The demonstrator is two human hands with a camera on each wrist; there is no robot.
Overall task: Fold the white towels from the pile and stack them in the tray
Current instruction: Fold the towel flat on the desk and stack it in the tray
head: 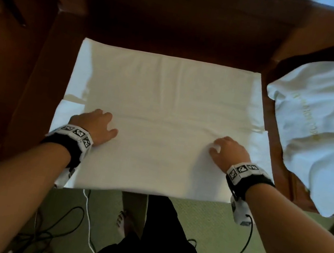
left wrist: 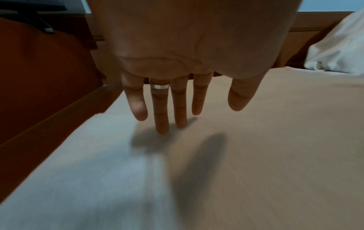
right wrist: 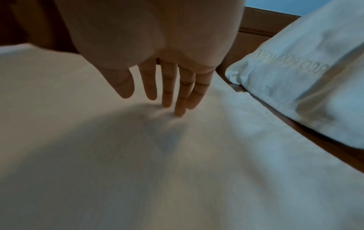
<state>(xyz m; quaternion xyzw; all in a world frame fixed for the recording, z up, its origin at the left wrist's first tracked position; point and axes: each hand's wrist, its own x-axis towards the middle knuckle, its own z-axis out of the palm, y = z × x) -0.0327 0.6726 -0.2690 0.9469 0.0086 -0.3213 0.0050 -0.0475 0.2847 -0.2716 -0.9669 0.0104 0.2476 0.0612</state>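
Head view: white towel (head: pixel 164 112) spread flat on wooden table (head: pixel 179 28), near edge hanging at 6 o'clock. Left hand (head: pixel 94 127) at 8 o'clock on the towel, right hand (head: pixel 227 152) at 4 o'clock, both palm-down, holding nothing. Wrist views: fingers (left wrist: pixel 160 109) straight, spread, tips touching cloth; right fingers (right wrist: pixel 182 93) straight, tips denting the cloth. Pile of white towels (head: pixel 327 123) at 3 o'clock, just beside.
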